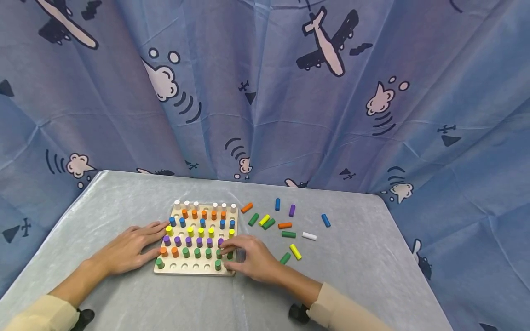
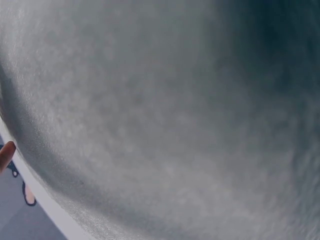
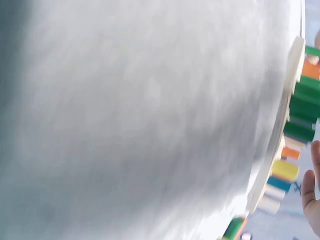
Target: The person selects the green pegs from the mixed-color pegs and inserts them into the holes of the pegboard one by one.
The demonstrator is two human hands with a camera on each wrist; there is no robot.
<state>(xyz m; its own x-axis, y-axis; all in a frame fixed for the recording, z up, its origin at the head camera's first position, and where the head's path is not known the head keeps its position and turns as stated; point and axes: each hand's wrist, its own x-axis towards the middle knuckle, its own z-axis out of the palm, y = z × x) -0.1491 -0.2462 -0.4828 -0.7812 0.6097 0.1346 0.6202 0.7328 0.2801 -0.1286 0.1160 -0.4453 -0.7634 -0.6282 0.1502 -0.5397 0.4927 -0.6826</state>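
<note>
A pale wooden pegboard (image 1: pixel 190 271) lies on the table with rows of coloured pegs standing in it. White pegs fill most of the back row; orange, blue, yellow and purple rows come nearer. In the second row from the front, two orange pegs stand left of several green ones. The front row holds a green peg (image 1: pixel 159 263) at its left end and another green peg (image 1: pixel 217 265) toward the right. My left hand (image 1: pixel 130 248) rests at the board's left edge, fingers extended. Over the near right corner is my right hand (image 1: pixel 252 259), thumb and fingers apart around the green pegs.
Loose pegs are scattered right of the board, among them a white peg (image 1: pixel 309 236), a yellow peg (image 1: pixel 296 252) and a blue peg (image 1: pixel 325 220). A grey cloth covers the table (image 1: pixel 352 276). Behind it hangs a blue curtain (image 1: pixel 265 92) printed with airplanes.
</note>
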